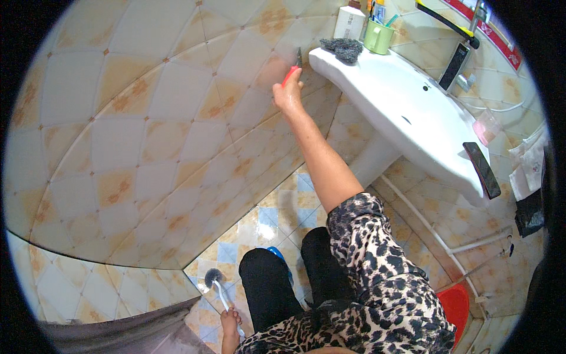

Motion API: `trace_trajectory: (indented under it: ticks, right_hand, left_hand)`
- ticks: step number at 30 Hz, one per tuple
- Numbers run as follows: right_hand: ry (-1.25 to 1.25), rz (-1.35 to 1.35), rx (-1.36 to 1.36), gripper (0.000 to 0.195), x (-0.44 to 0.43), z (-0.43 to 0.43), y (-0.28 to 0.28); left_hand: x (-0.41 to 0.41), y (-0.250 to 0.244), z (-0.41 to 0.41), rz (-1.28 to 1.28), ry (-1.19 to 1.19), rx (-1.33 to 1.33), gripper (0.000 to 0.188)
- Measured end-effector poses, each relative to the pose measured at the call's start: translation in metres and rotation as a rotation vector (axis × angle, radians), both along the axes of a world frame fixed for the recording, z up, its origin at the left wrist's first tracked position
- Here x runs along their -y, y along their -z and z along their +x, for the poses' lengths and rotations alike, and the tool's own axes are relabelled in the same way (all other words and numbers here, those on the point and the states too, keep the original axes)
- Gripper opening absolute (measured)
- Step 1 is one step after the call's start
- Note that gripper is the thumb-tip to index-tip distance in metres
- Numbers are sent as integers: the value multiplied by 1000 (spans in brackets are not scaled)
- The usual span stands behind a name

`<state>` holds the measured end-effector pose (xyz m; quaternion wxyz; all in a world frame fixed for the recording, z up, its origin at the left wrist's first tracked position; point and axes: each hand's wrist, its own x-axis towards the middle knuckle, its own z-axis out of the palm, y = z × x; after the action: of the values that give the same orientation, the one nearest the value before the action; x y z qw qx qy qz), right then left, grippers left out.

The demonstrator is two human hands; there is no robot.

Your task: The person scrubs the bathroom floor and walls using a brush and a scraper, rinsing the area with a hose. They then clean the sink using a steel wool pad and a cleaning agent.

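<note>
My right hand (289,93) is stretched out towards the tiled wall (185,106), just left of the washbasin. It grips a red-handled tool (290,76) whose narrow dark end points up along the wall; I cannot tell whether that end is a blade or bristles. Down by my knee, my left hand (231,319) holds the white handle of a toilet brush (217,287). The brush's round grey bristle head is above the tiled floor; whether it touches is unclear. Beside the right hand, a clump of dark mesh scourer (347,48) lies on the corner of the white washbasin (389,93).
A green cup (378,37) with toothbrushes and a white bottle (349,22) stand at the basin's back corner. A dark phone-like object (482,170) rests on its right rim, below the faucet (455,66). A red plastic basin (455,309) is low at right.
</note>
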<state>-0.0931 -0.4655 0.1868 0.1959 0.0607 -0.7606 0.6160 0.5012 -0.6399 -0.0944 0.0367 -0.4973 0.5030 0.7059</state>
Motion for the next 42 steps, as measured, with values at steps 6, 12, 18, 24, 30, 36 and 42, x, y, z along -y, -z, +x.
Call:
trace_trajectory:
  ticks: [6,12,18,24,30,36,42]
  right_hand:
    - [-81,336,-289,83,14,56,65]
    - [-167,69,66,80,9,43,65]
    - [-249,-215,277,79,-11,19,81]
    - [-82,243,-260,82,29,56,0]
    - [-42,183,-73,80,45,63,43]
    - [-178,350,160,86,62,113,143]
    - [-228,-500,491,7,-33,-12,142]
  left_hand:
    - [9,12,-4,14,58,18,14]
    - [9,-3,-11,-56,33,35,14]
    - [7,10,-12,3,17,63,13]
    - [20,26,3,-46,14,69,12]
    - [10,15,-16,-24,42,21,13]
    - [14,3,4,-59,67,76,14]
    - [22,13,4,-107,33,57,15]
